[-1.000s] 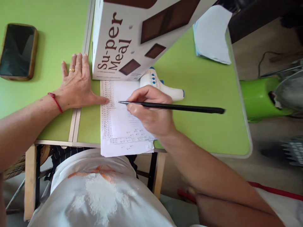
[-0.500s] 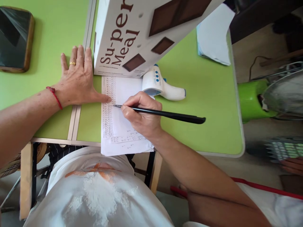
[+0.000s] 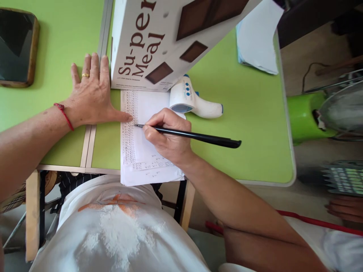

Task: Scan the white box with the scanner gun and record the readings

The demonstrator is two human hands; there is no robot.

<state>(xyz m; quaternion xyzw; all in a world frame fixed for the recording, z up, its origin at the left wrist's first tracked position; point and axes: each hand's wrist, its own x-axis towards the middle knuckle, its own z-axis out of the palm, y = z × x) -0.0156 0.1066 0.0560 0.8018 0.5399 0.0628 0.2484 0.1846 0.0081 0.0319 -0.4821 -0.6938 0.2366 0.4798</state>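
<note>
Pen (image 3: 198, 137) pinched in right hand (image 3: 170, 138), tip at the paper (image 3: 153, 102), probably writing; left hand (image 3: 92, 100) splayed wide, next stroke likely needs its thumb steady.

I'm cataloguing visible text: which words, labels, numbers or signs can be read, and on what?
"Su-per Meal": tall white cardboard box.
"Chia seed &": smaller line there, ending unclear.
Box's other fine print: too small.
Handwriting on stacked white paper sheets: too small.
Markings on white-and-blue plastic handheld thermometer: too small.
</note>
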